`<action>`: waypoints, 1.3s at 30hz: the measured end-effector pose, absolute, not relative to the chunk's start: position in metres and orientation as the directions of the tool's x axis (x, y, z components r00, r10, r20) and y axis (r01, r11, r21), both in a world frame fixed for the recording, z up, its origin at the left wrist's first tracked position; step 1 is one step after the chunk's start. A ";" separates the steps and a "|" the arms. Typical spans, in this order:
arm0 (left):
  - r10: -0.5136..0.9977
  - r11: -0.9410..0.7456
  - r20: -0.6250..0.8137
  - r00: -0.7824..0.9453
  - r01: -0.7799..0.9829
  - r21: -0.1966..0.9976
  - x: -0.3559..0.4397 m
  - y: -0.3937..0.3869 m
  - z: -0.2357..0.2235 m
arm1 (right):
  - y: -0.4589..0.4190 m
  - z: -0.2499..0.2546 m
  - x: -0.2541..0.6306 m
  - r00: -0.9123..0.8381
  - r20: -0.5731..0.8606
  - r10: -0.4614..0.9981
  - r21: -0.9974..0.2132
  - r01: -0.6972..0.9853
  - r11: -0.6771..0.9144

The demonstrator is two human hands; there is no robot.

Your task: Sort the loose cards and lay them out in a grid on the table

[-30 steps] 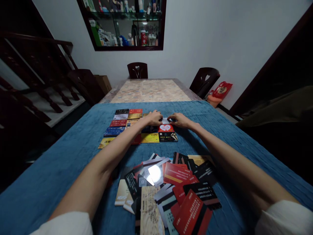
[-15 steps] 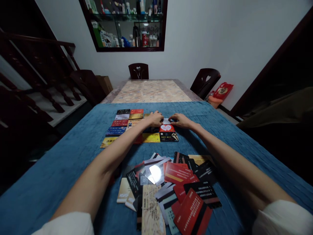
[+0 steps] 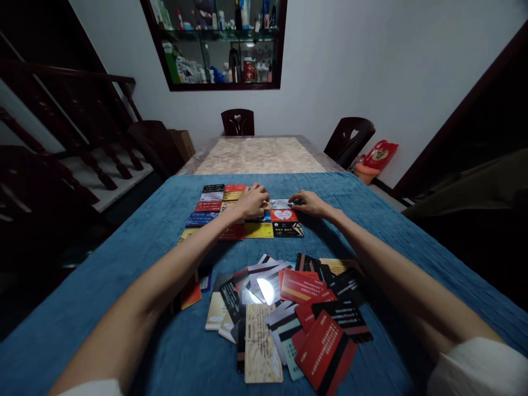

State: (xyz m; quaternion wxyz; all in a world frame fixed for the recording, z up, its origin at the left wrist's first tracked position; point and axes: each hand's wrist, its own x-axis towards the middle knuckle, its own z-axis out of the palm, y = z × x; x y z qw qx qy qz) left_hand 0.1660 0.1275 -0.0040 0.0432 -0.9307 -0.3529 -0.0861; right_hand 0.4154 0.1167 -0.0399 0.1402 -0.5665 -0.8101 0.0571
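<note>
Rows of bank- and membership-type cards lie face up on the blue cloth. At the right end of an upper row is a silver-white card (image 3: pixel 280 204), just above a red card with a white heart (image 3: pixel 283 215). My left hand (image 3: pixel 252 201) bends over the cards left of the silver-white one, fingers drawn together and tips down; what lies under them is hidden. My right hand (image 3: pixel 310 203) touches the silver-white card's right edge, thumb and fingers apart. A black VIP card (image 3: pixel 288 229) and a yellow card (image 3: pixel 259 230) form part of the lowest row.
A loose overlapping pile of cards (image 3: pixel 289 313) spreads between my forearms. An orange card (image 3: pixel 191 293) lies partly under my left forearm. The blue cloth (image 3: pixel 136 247) covers the near part of the table; chairs (image 3: pixel 238 122) stand around it.
My left hand has shifted left, off the silver-white card, which shows more fully now. My right hand stays by its right edge. The view has moved slightly.
</note>
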 end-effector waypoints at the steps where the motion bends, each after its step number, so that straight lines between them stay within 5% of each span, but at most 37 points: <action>1: 0.650 -0.746 0.200 0.733 0.666 -0.018 0.158 0.124 -0.004 | 0.115 -0.039 0.415 -0.321 0.173 0.931 -0.256 0.898 0.357; 16: 0.706 -0.666 0.329 0.628 0.746 0.006 0.067 0.050 -0.010 | 0.081 -0.023 0.362 -0.394 0.409 0.823 -0.296 0.796 0.528; 30: 0.919 -0.394 -0.058 0.390 0.904 -0.169 0.016 -0.021 0.015 | 0.020 -0.008 0.248 -0.676 0.319 0.664 -0.236 0.623 0.746; 39: 0.944 -0.318 -0.164 0.285 0.918 -0.235 0.022 -0.046 0.020 | -0.021 -0.011 0.204 -0.778 0.262 0.572 -0.155 0.551 0.820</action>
